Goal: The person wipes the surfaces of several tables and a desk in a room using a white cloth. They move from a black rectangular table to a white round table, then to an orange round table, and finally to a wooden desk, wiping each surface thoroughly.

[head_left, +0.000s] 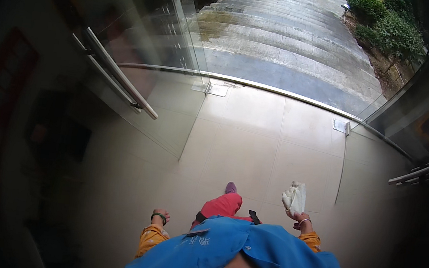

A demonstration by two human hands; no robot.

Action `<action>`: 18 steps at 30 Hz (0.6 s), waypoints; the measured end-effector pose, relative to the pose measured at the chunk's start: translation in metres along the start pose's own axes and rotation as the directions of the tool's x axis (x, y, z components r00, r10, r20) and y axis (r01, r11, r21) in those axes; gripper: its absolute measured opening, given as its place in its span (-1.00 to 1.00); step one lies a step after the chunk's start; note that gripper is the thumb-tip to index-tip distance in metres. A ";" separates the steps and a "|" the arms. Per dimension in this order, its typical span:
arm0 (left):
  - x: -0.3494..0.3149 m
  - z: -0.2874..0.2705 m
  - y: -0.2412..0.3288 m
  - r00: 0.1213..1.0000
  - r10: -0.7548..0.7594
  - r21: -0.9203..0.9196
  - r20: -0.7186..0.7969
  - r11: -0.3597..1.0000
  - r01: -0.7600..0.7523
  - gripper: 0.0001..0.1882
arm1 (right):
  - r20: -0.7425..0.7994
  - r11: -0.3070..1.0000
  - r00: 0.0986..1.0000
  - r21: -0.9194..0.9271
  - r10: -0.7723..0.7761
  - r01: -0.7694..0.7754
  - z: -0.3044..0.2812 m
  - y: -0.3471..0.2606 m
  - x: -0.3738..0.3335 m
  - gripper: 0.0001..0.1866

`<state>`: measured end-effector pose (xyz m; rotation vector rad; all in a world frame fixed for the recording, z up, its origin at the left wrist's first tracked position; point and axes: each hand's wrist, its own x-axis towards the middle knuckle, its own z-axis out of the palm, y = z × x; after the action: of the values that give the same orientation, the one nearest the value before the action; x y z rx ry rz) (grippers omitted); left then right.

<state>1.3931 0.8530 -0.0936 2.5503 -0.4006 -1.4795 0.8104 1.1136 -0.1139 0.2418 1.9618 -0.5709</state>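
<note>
My right hand [298,216] is closed on a crumpled white cloth [295,198], held out in front of my right side. A light bracelet circles that wrist. My left hand [160,215] hangs by my left side, its fingers curled in with nothing visible in them. A dark green bangle sits on the left wrist. Between the two hands show my blue top [222,242], a red trouser leg [223,204] and one purple shoe [231,187] on the pale tiled floor [244,154].
Two glass doors stand open, the left one with a long metal handle [119,77], the right one with a similar handle [419,171]. A metal threshold strip [284,92] crosses the doorway. Beyond it are wide stone steps [290,41], with bushes [393,32] alongside.
</note>
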 end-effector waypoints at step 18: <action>-0.010 0.310 0.529 0.875 0.321 0.143 0.362 0.909 -0.393 -0.80 | 0.156 0.936 0.973 -0.335 0.173 -0.112 0.033 -0.460 0.161 -0.52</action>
<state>1.0409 0.3508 -0.0932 2.1911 -1.0733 -1.7883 0.5759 0.6856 -0.1376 0.1190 1.8081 -0.1626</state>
